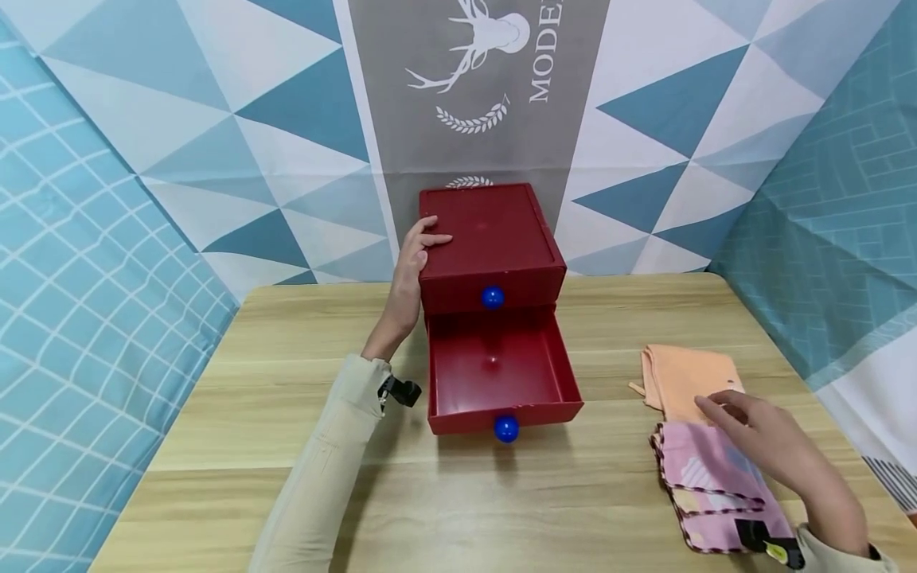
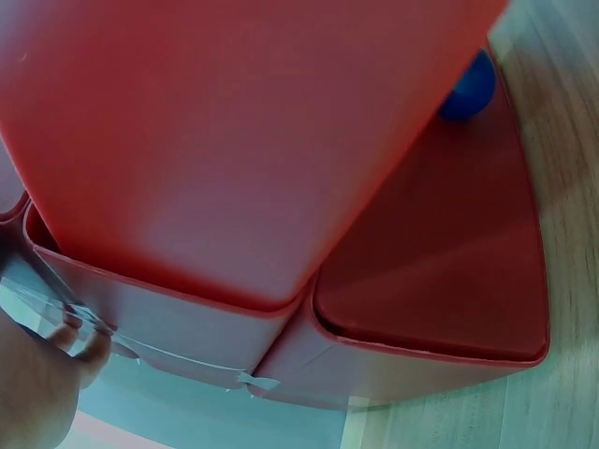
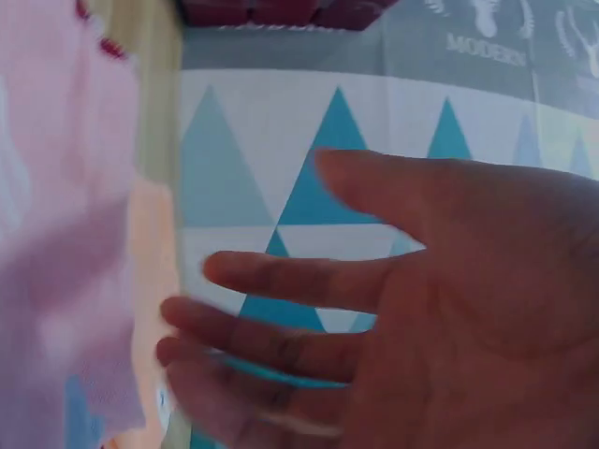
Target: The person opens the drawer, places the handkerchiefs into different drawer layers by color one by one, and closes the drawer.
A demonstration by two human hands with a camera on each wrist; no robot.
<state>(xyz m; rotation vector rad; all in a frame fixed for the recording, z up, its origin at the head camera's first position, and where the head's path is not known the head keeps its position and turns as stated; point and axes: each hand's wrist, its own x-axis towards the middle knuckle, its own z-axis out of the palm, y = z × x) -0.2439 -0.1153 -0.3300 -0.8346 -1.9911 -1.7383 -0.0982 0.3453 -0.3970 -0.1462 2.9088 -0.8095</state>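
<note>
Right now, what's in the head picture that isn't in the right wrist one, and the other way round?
Only the head view: the left hand on the red drawer box, the inside of the open drawer and two blue knobs.

Only the right wrist view: the palm of the right hand and the whole word MODERN, which the head view cuts off.

Both: the right hand, pink cloth, orange cloth, part of the red drawer box and the patterned wall covering.

**Pale wood-grain table (image 1: 616,493), patterned on three sides**

Ahead of me, a blue-and-white triangle-print backdrop (image 1: 301,111) spans the top, its grey central panel (image 1: 476,151) bearing a white stag's head (image 1: 494,33). Light-blue, white-gridded cloth (image 1: 86,318) fills the left edge; teal brick-patterned cloth (image 1: 824,231), the right. Soft glare (image 1: 501,517) marks the table, lower centre.
</note>
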